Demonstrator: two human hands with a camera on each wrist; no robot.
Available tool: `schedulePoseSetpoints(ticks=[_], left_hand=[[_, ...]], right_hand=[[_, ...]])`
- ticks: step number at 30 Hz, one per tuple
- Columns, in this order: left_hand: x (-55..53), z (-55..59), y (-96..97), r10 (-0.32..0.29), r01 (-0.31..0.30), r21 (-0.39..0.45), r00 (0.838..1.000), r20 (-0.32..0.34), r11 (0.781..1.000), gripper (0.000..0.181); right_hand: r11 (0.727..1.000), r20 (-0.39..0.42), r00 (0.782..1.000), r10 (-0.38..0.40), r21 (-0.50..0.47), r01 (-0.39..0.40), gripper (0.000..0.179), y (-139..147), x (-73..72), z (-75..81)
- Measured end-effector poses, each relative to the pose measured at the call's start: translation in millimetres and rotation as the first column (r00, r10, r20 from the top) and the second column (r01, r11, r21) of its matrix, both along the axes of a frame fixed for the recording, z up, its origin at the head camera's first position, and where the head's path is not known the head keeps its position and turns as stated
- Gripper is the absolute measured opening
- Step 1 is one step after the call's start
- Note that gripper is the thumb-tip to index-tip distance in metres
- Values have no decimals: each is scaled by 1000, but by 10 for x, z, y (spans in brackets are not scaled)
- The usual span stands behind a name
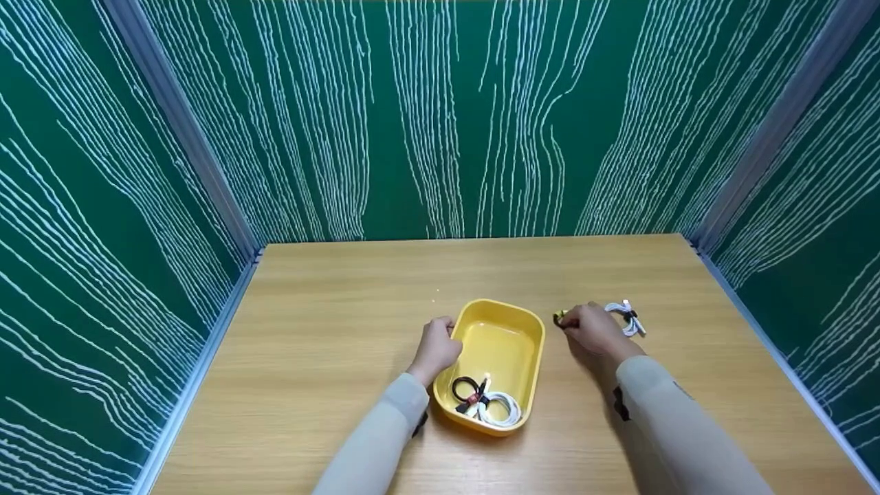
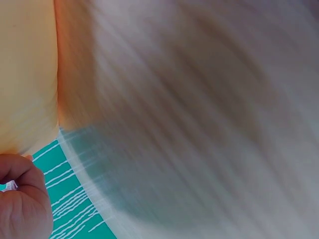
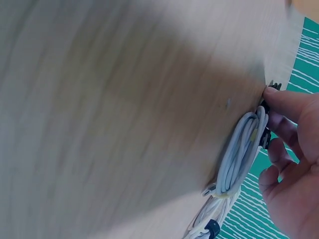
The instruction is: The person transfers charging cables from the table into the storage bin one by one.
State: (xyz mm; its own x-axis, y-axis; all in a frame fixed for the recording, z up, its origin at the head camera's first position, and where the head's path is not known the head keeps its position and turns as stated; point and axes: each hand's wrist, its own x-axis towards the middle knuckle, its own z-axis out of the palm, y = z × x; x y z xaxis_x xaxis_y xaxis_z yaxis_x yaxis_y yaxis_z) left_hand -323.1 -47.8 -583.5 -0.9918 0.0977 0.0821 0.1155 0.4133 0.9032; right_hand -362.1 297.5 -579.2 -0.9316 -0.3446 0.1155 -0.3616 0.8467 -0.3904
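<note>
A yellow plastic bin (image 1: 509, 350) sits on the table. Over its left rim is my left hand (image 1: 438, 347), gripping the edge. In the left wrist view the curled fingers show low at the left, by the bin's wall (image 2: 27, 74). Inside the bin's near end lie a black coiled cable (image 1: 466, 388) and a white coiled cable (image 1: 504, 409). To the right of the bin, my right hand (image 1: 597, 328) pinches the black part of a grey-white coiled cable (image 3: 241, 149) between thumb and fingers. The hand mostly hides this coil in the head view.
Another white coiled cable (image 1: 627, 320) with a black tie lies just right of my right hand. The wooden table (image 1: 330, 344) meets green, white-lined panels (image 1: 426, 137) at the back and both sides, with metal posts (image 1: 199, 137) in the corners.
</note>
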Motion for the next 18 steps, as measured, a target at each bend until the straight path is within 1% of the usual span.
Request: schedulePoseSetpoints(ticks=[3,6,13,18], left_hand=[[1,-2,-2,4,-4,-3,1000,-2,1000,22],[1,6,-1,7,-7,-13,1000,6,1000,20],[17,33,-2,13,-13,-20,1000,18,1000,20],[30,43,-7,12,-11,-17,999,34,1000,25]], right_hand=[[1000,-11,1000,19,-7,-20,11,-14,8,5],[1000,-11,1000,23,-19,-23,12,-21,7,3],[998,35,999,-11,-61,13,13,-25,6,-9],[996,41,999,-11,-85,15,12,-24,11,-13]])
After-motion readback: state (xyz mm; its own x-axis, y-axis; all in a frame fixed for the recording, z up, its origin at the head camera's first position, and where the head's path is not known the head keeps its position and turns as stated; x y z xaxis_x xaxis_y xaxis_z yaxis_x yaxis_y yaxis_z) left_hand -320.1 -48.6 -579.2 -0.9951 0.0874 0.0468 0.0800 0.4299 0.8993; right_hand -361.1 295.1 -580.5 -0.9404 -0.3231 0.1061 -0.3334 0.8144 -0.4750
